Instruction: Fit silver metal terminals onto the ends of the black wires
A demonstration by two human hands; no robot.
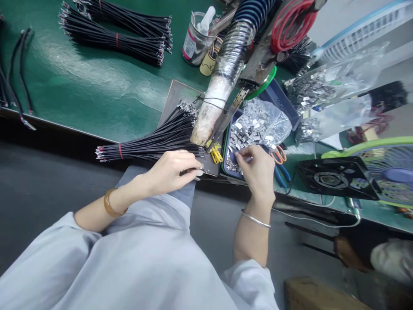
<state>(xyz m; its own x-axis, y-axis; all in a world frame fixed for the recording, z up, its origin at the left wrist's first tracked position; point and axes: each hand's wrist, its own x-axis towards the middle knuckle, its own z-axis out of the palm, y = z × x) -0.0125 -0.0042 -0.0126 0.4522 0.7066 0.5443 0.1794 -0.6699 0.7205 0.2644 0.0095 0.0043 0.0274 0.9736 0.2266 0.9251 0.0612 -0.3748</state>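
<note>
My left hand (176, 170) is pinched closed at the edge of the bench, in front of a bundle of black cables (151, 140). Something small and pale shows at its fingertips, too small to name. The cables lie fanned out on a brown board (169, 97), tied by a red band near their left end. My right hand (260, 168) reaches over the front of a dark blue tray (226, 148), thumb and fingertips together among small metal parts (234, 163). What those fingers grip is hidden. A bag of silvery metal parts (254, 125) lies in the tray.
A foil-wrapped hose (222, 69) hangs down between my hands, near a yellow clamp-like piece (215, 153). Right of the tray are blue-handled pliers (282, 174) and a black fan (337, 178). More cable bundles (112, 38) and a jar (193, 43) stand behind.
</note>
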